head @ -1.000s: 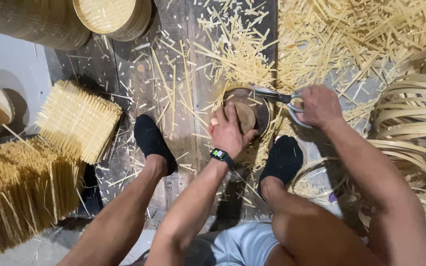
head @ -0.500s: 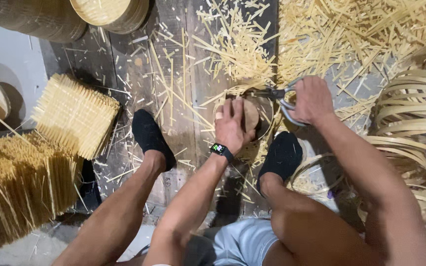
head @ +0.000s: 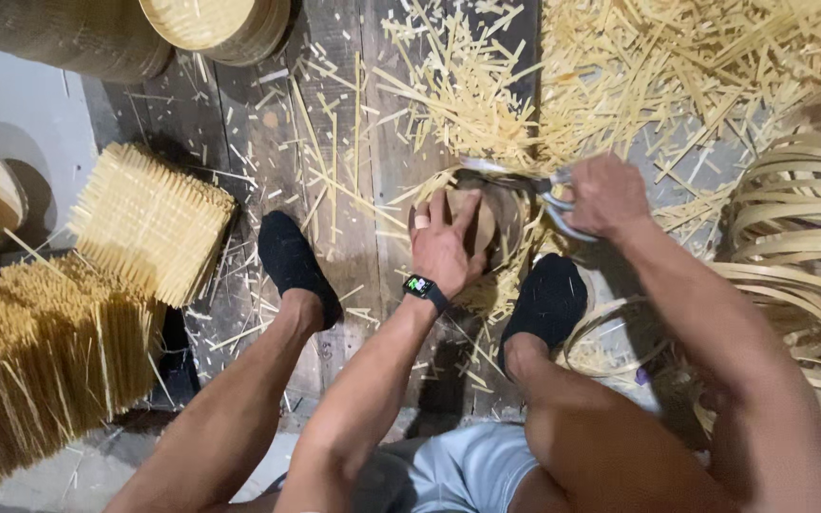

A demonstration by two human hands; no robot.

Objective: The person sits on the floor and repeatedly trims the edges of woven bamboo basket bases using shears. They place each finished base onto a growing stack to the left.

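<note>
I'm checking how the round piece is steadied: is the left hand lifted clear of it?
No: the left hand lies flat on the round woven piece, while the right hand holds scissors at its rim.

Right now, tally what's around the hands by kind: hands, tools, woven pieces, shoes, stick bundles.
Hands: 2, left hand pressed on the round woven piece, right hand gripping the shears
Shears: 1
Round woven piece: 1
Black shoes: 2, one, the other
Stick bundles: 2, pale and darker
Total: 8
</note>
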